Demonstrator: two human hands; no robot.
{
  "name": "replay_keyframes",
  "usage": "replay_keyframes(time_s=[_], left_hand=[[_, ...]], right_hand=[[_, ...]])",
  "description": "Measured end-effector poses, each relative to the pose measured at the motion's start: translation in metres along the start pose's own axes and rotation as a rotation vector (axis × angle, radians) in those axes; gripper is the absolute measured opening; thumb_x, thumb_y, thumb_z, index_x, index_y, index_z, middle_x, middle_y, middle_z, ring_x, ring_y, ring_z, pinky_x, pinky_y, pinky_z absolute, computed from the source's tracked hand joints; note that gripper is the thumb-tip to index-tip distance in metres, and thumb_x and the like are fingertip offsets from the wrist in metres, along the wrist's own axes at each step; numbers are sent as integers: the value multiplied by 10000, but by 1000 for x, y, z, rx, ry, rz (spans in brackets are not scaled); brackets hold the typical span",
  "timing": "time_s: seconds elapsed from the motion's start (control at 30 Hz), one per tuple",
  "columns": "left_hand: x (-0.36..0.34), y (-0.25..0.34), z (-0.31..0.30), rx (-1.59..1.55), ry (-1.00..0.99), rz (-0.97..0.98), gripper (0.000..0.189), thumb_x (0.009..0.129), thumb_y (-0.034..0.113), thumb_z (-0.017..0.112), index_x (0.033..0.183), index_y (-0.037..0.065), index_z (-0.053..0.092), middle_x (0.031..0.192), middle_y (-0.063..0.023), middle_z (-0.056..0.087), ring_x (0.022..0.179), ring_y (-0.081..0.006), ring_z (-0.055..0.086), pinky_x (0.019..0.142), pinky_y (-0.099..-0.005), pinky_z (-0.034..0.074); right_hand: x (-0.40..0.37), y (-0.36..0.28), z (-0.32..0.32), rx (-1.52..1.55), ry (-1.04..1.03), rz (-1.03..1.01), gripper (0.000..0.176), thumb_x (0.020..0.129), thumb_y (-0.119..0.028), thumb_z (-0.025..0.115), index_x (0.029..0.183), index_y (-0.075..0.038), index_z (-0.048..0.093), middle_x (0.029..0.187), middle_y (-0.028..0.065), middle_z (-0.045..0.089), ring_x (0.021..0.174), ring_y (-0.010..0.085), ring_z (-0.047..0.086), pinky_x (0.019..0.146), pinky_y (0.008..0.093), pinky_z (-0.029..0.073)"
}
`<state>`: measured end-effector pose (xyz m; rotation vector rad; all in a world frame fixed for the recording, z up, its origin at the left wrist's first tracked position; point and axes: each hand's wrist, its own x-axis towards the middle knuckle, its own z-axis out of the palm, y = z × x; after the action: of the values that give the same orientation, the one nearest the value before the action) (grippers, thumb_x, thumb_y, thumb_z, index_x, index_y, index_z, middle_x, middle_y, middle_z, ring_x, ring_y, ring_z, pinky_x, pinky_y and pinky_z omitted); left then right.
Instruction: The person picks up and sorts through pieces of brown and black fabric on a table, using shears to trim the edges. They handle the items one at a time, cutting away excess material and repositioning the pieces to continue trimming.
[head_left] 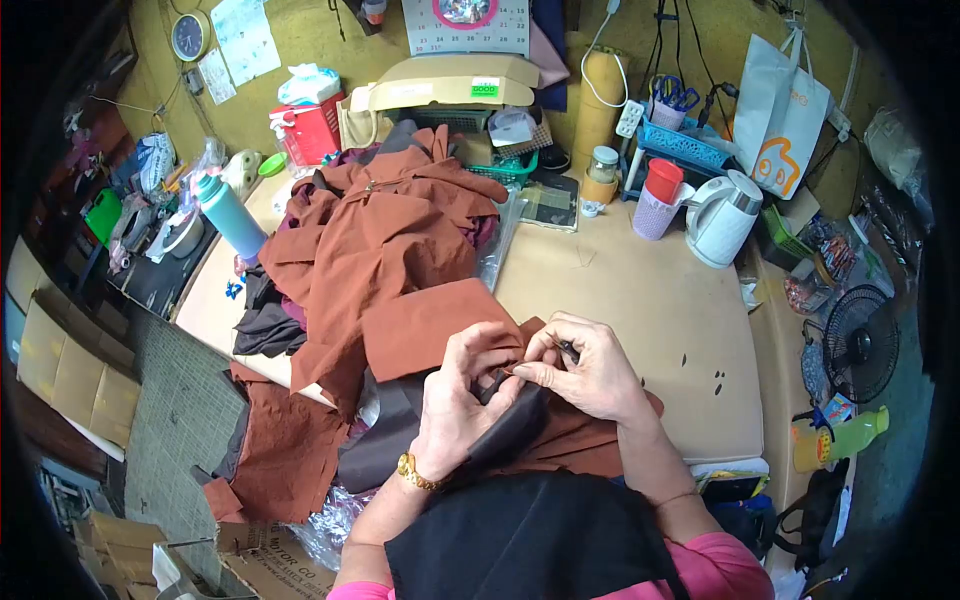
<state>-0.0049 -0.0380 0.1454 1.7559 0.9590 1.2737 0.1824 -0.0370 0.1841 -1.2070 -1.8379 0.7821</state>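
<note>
Rust-brown cloth is heaped along the table and runs down to my lap, with dark lining showing near its lower end. My left hand holds the dark lining at the garment's edge, fingers curled and a gold watch at the wrist. Against it, my right hand pinches the same edge, thumb and forefinger together. A small dark object pokes out between the right fingers; I cannot make out what it is. Both hands almost touch over the cloth.
On the table stand a teal bottle at left, a white kettle and a red cup at right. A black fan is off the right edge. Cardboard boxes lie at left on the floor.
</note>
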Motion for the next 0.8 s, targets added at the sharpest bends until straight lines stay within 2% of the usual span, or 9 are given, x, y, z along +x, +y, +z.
replay_keyframes(time_s=[0.1, 0.2, 0.3, 0.53, 0.7, 0.8], left_hand=[[-2, -4, 3, 39, -22, 3, 591, 826, 33, 752, 1313, 38, 417, 1014, -125, 716, 729, -118, 616, 705, -242, 515], [-2, -5, 6, 37, 13, 46, 597, 824, 19, 748, 1316, 43, 411, 1016, -133, 711, 715, -118, 609, 693, -252, 516], [-3, -3, 6, 41, 40, 68, 614, 818, 13, 748, 1328, 44, 408, 1032, -136, 709, 698, -110, 595, 671, -256, 515], [-2, 8, 2, 166, 53, 123, 686, 797, 8, 752, 1397, 54, 422, 1087, -132, 689, 670, -130, 600, 640, -266, 520], [0, 3, 1, 312, 14, 240, 753, 761, 23, 762, 1444, 73, 452, 1047, -134, 680, 635, -193, 603, 631, -298, 532], [-2, 8, 0, 370, -15, 183, 789, 763, 24, 765, 1472, 86, 424, 1012, -136, 680, 633, -199, 603, 630, -297, 532]], right_hand=[[1, -1, 6, 59, 12, 90, 214, 801, -153, 805, 872, -9, 664, 765, 67, 613, 684, 145, 585, 647, 297, 498], [-1, 4, 10, 15, 117, -1, 233, 798, -123, 804, 922, -5, 647, 779, 65, 631, 698, 129, 593, 660, 282, 512], [-3, 8, 11, 134, 102, 66, 254, 792, -98, 810, 948, 1, 636, 797, 58, 648, 720, 106, 598, 667, 270, 517], [-4, 15, 18, 189, 135, 117, 239, 784, -107, 826, 907, -7, 647, 801, 35, 642, 694, 62, 557, 636, 251, 489], [-2, 16, 17, 158, 94, 100, 236, 779, -123, 826, 899, -9, 657, 818, 41, 643, 679, 89, 565, 624, 282, 482], [0, 12, 15, 103, 74, 71, 221, 787, -133, 808, 889, 1, 665, 821, 72, 645, 676, 145, 594, 631, 307, 486]])
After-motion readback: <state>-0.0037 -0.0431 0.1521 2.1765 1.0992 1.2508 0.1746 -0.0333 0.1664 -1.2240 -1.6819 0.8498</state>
